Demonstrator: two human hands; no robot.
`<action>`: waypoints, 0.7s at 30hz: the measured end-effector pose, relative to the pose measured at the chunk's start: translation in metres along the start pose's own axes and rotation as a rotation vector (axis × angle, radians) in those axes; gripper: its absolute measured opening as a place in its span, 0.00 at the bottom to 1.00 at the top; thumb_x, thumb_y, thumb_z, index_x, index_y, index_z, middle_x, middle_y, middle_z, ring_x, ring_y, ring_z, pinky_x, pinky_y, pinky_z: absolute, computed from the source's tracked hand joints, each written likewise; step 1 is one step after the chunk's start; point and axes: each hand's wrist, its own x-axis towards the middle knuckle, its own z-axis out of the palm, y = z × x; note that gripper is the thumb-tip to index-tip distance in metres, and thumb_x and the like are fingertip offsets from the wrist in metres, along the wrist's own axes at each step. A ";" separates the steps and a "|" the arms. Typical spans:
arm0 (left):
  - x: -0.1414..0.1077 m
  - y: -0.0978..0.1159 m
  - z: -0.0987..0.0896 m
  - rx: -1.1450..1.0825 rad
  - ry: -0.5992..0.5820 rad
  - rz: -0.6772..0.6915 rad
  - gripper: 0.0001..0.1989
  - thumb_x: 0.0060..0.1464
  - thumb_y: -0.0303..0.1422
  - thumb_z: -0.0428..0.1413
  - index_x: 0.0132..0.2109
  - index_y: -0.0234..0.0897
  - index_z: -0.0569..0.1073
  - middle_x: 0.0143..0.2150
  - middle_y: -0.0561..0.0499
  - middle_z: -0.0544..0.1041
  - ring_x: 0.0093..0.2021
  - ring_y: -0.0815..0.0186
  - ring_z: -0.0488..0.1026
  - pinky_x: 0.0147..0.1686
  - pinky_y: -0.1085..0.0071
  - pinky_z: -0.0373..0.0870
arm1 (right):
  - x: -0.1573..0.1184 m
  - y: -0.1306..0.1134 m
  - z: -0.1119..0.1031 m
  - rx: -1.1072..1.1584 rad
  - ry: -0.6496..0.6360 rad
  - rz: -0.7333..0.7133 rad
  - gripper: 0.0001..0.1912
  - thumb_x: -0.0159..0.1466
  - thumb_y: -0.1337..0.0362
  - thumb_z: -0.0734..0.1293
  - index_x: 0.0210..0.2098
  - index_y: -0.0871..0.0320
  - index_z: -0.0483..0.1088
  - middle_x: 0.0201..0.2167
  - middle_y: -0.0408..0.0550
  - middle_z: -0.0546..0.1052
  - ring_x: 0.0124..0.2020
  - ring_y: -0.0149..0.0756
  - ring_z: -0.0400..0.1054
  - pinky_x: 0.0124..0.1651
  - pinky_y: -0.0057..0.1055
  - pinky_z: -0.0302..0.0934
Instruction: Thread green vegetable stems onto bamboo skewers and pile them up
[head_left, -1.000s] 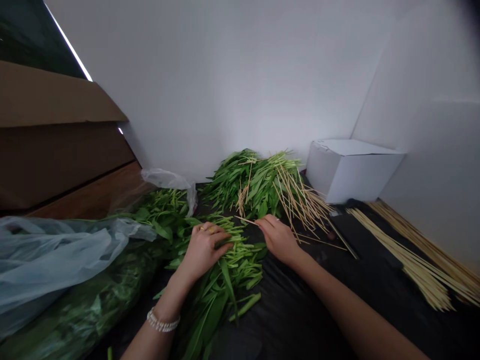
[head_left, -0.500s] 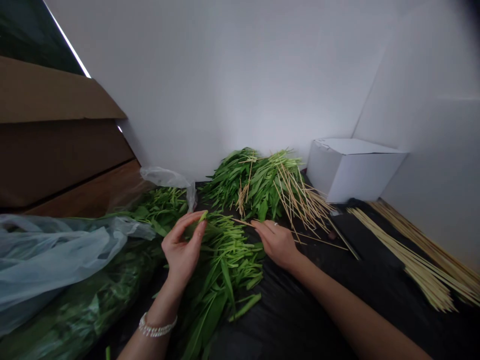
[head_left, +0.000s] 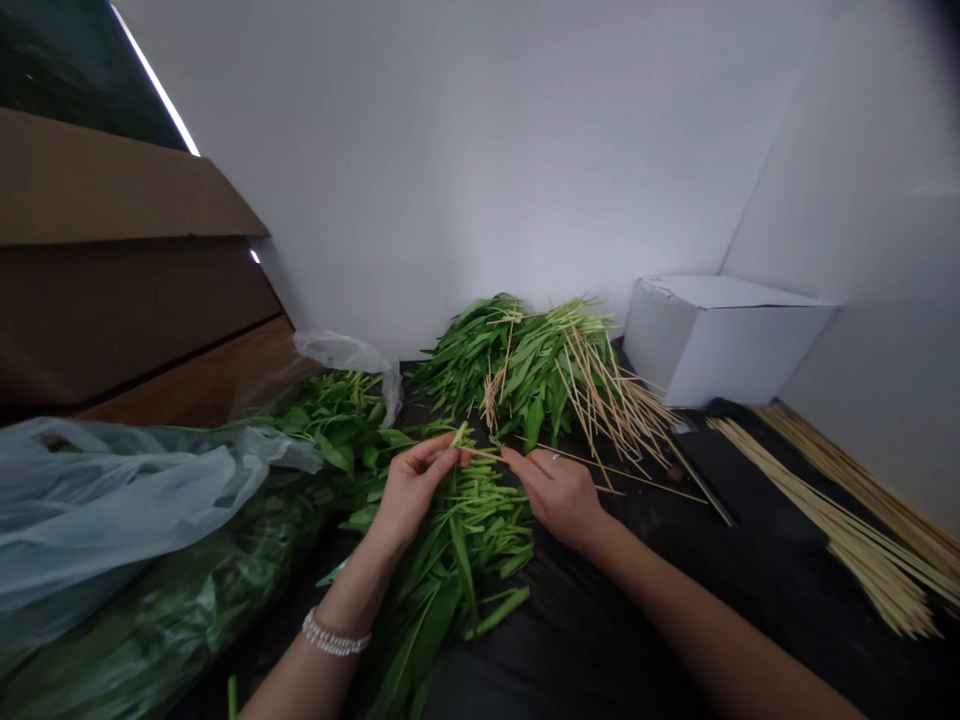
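Stick and stalk meet above the loose greens

The left hand [head_left: 415,490] is over the upper edge of the loose greens [head_left: 491,525], a short green stalk [head_left: 459,436] pinched between its thumb and fingers. The right hand [head_left: 561,490], just right of the upper part of the loose greens, grips a thin stick [head_left: 486,455] at its fingertips. The stick runs leftward above the loose greens to the stalk at the left fingertips; whether its tip has entered the stalk is too small to tell. A beaded bracelet [head_left: 335,637] circles the left wrist, and a ring [head_left: 556,456] sits on a finger of the right hand.

The loose greens lie on a black covering [head_left: 570,640], their cut ends toward the right and long leaves spreading down toward the wearer. Beyond them, against a white wall [head_left: 465,150], is a leafy heap [head_left: 525,375] with many thin sticks [head_left: 600,390] among and beside its stems. Farther right of the loose greens are a white box [head_left: 720,340], a flat black object [head_left: 750,485], a pale stick bundle [head_left: 840,530] and a browner stick bundle [head_left: 862,475]. Left of the loose greens are a whitish plastic bag [head_left: 135,500], bagged greens [head_left: 202,600] and, well apart, a cardboard box [head_left: 127,200].
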 end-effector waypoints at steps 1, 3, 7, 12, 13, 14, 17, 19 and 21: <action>-0.001 0.000 0.000 0.004 -0.011 0.001 0.20 0.43 0.39 0.68 0.42 0.32 0.79 0.32 0.47 0.83 0.36 0.61 0.79 0.47 0.64 0.71 | 0.000 0.000 0.000 -0.007 -0.002 0.003 0.17 0.67 0.73 0.58 0.52 0.64 0.71 0.27 0.46 0.73 0.28 0.32 0.67 0.32 0.30 0.58; -0.002 0.000 0.001 -0.003 -0.035 -0.003 0.20 0.44 0.39 0.67 0.43 0.32 0.79 0.33 0.47 0.83 0.37 0.60 0.79 0.47 0.64 0.71 | 0.000 0.000 0.001 -0.016 -0.011 0.015 0.17 0.67 0.73 0.58 0.52 0.64 0.71 0.27 0.46 0.73 0.29 0.32 0.67 0.32 0.29 0.58; -0.001 -0.002 -0.001 -0.036 -0.050 -0.020 0.20 0.47 0.40 0.65 0.45 0.32 0.78 0.35 0.45 0.83 0.38 0.60 0.79 0.47 0.64 0.71 | 0.000 0.000 0.001 -0.023 -0.028 0.035 0.17 0.68 0.73 0.57 0.52 0.63 0.71 0.27 0.46 0.73 0.30 0.32 0.67 0.34 0.29 0.58; 0.001 -0.007 -0.002 -0.037 -0.022 -0.005 0.19 0.46 0.40 0.66 0.43 0.33 0.79 0.33 0.46 0.83 0.37 0.61 0.79 0.47 0.65 0.71 | 0.000 0.000 0.001 -0.026 -0.031 0.029 0.17 0.67 0.74 0.58 0.52 0.63 0.71 0.27 0.46 0.73 0.30 0.31 0.67 0.34 0.28 0.58; 0.002 -0.007 -0.002 -0.040 -0.020 -0.006 0.19 0.46 0.39 0.66 0.43 0.33 0.79 0.33 0.47 0.83 0.36 0.62 0.79 0.47 0.65 0.71 | 0.000 0.000 0.001 -0.028 -0.032 0.030 0.17 0.67 0.74 0.58 0.52 0.63 0.71 0.27 0.46 0.73 0.30 0.31 0.67 0.34 0.28 0.58; 0.002 -0.008 -0.003 -0.041 -0.020 -0.007 0.18 0.46 0.39 0.66 0.43 0.33 0.79 0.33 0.47 0.83 0.36 0.62 0.79 0.47 0.65 0.71 | 0.000 0.000 0.002 -0.030 -0.034 0.032 0.17 0.66 0.74 0.58 0.52 0.63 0.71 0.27 0.46 0.73 0.29 0.31 0.67 0.34 0.28 0.58; 0.003 -0.009 -0.004 -0.042 -0.032 -0.008 0.17 0.47 0.38 0.66 0.43 0.33 0.80 0.33 0.46 0.83 0.36 0.63 0.79 0.47 0.65 0.71 | -0.001 -0.001 0.002 -0.029 -0.034 0.039 0.17 0.67 0.74 0.58 0.52 0.63 0.71 0.27 0.45 0.73 0.28 0.31 0.66 0.33 0.29 0.57; 0.004 -0.011 -0.005 -0.049 -0.037 -0.011 0.16 0.47 0.38 0.66 0.42 0.33 0.80 0.34 0.47 0.83 0.37 0.63 0.79 0.48 0.65 0.71 | -0.002 -0.001 0.003 -0.024 -0.030 0.040 0.17 0.67 0.74 0.58 0.52 0.63 0.70 0.28 0.46 0.73 0.28 0.31 0.67 0.33 0.29 0.57; 0.004 -0.011 -0.005 -0.062 -0.045 -0.021 0.16 0.47 0.37 0.66 0.42 0.34 0.80 0.34 0.47 0.83 0.37 0.63 0.79 0.48 0.65 0.71 | -0.003 -0.002 0.004 -0.023 -0.027 0.035 0.17 0.67 0.74 0.57 0.52 0.64 0.70 0.28 0.46 0.73 0.28 0.31 0.66 0.33 0.29 0.57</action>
